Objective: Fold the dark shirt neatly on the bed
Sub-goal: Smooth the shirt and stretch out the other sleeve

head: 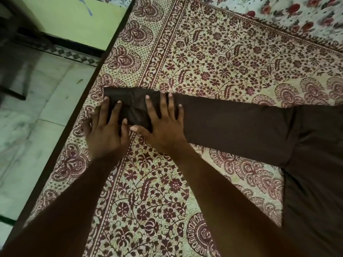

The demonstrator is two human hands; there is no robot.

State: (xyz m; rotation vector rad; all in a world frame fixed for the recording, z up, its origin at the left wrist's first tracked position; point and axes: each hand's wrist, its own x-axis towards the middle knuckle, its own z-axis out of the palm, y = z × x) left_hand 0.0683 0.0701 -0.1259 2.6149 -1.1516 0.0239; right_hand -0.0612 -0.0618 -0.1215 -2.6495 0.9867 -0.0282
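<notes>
The dark brown cotton shirt's long sleeve (232, 125) runs left from the body; both flat, ungripping hands, left hand (105, 134) and right hand (163, 125), press its cuff end, left hand nearer the tip.

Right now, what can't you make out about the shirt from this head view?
- Dark shirt: body cut off by the right and bottom edges.
- Sleeve cuff: partly hidden under the left hand and right hand.
- Buttons, collar: not visible.
- Floor: blurred.
</notes>
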